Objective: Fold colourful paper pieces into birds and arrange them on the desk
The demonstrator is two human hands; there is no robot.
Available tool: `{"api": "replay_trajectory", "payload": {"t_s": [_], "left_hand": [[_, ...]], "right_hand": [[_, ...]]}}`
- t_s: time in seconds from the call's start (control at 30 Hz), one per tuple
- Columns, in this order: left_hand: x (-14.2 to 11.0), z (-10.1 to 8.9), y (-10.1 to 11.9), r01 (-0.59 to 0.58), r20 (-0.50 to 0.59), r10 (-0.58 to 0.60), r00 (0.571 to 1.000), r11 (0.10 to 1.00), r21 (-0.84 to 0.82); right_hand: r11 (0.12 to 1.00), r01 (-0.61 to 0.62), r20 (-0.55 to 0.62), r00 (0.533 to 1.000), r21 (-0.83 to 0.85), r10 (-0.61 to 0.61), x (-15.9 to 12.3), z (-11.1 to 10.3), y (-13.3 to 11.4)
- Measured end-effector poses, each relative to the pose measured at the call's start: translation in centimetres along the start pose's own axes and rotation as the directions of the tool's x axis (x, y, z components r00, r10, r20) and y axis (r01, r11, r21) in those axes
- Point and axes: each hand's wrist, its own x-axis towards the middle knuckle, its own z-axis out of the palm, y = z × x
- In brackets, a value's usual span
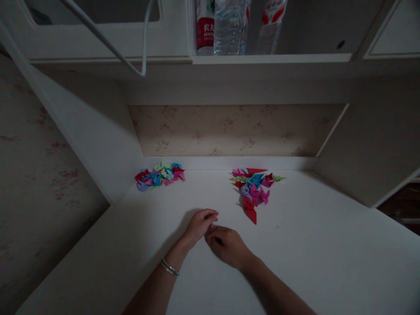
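Observation:
My left hand (201,224) rests low over the white desktop with its fingers curled together and a silver bangle (169,267) on the wrist. Just right of it and slightly closer lies my right hand (227,246), its fingers bent inward. The fingertips of the two hands almost meet, and no object shows in either. Beyond my right hand is a loose pile of folded-paper pieces (252,186) in red, pink, blue, green and purple. A red folded-paper piece (250,211) is the nearest of them. Another pile of colourful folded paper (160,175) sits at the back left.
The white desk (311,245) runs back to a flowered wall panel (223,131) between side panels. Overhead, a shelf (272,58) holds several plastic bottles (229,28). A white cable (108,41) hangs down at the upper left.

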Motion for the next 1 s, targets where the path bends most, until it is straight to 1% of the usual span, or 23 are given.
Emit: {"api": "replay_trajectory", "payload": {"t_s": [0.1, 0.13, 0.2, 0.27, 0.3, 0.33, 0.4, 0.47, 0.5, 0.53, 0.57, 0.63, 0.67, 0.73, 0.83, 0.93, 1.0], "left_hand": [[-0.2, 0.0, 0.0, -0.001, 0.002, 0.001, 1.000, 1.000, -0.014], [-0.2, 0.0, 0.0, -0.005, 0.003, 0.005, 1.000, 1.000, -0.018], [-0.2, -0.1, 0.0, -0.024, -0.007, 0.024, 1.000, 1.000, -0.017], [-0.2, -0.2, 0.0, -0.042, -0.022, 0.042, 0.999, 0.999, -0.014], [-0.2, -0.2, 0.0, -0.047, -0.018, 0.046, 0.999, 0.999, -0.014], [-0.1, -0.2, 0.0, -0.047, -0.010, 0.047, 0.999, 0.999, -0.018], [0.0, -0.2, -0.1, -0.036, 0.006, 0.036, 0.999, 0.999, -0.028], [0.0, -0.2, -0.1, -0.013, -0.002, 0.013, 1.000, 0.999, -0.039], [0.0, -0.2, -0.1, 0.000, -0.011, -0.001, 1.000, 0.999, -0.044], [0.0, -0.2, -0.1, 0.015, -0.012, -0.015, 1.000, 0.999, -0.049], [0.0, -0.2, 0.0, 0.026, -0.010, -0.027, 1.000, 0.998, -0.054], [0.0, -0.3, -0.1, 0.025, -0.002, -0.025, 1.000, 0.998, -0.060], [0.0, -0.3, -0.1, 0.017, 0.005, -0.016, 1.000, 0.998, -0.059], [0.0, -0.4, -0.2, 0.009, 0.016, -0.008, 1.000, 0.998, -0.061], [0.2, -0.5, -0.4, 0.042, 0.021, -0.040, 0.999, 0.992, -0.118], [0.6, -0.6, -0.5, 0.055, 0.025, -0.051, 0.998, 0.981, -0.186], [1.0, -0.6, -0.5, 0.056, 0.023, -0.053, 0.998, 0.980, -0.192]], "right_hand": [[1.000, -0.009, 0.009, 1.000, 0.010, 0.009, -0.1, 0.0, -0.1], [0.999, -0.011, 0.030, 1.000, 0.031, 0.010, -0.1, -0.1, 0.0], [0.992, -0.037, 0.096, 0.995, 0.122, 0.025, 0.3, -0.7, 0.3], [0.961, -0.122, 0.133, 0.987, 0.250, 0.091, 1.2, -1.9, 1.0], [0.935, -0.177, 0.117, 0.982, 0.307, 0.147, 1.9, -2.5, 1.4], [0.909, -0.224, 0.075, 0.975, 0.352, 0.211, 2.9, -3.2, 1.8], [0.875, -0.266, -0.043, 0.950, 0.405, 0.309, 5.1, -4.5, 2.4], [0.871, -0.253, -0.111, 0.939, 0.422, 0.326, 7.8, -5.0, 2.8], [0.876, -0.244, -0.105, 0.944, 0.416, 0.313, 9.1, -4.9, 2.9], [0.889, -0.239, -0.080, 0.953, 0.389, 0.291, 10.5, -4.6, 2.9], [0.920, -0.228, -0.042, 0.966, 0.319, 0.254, 11.8, -4.0, 2.8], [0.981, -0.171, 0.033, 0.985, 0.092, 0.169, 14.5, -2.6, 2.6], [0.992, -0.127, 0.063, 0.990, -0.026, 0.128, 15.7, -1.8, 2.5], [0.981, -0.045, 0.103, 0.993, -0.189, 0.065, 18.1, -0.2, 2.3], [0.956, 0.021, 0.159, 0.987, -0.293, 0.027, 21.2, 1.7, 1.9], [0.911, 0.060, 0.212, 0.977, -0.407, 0.031, 23.7, 3.1, 1.4], [0.879, 0.056, 0.223, 0.973, -0.473, 0.058, 25.2, 4.0, 0.9]]}}
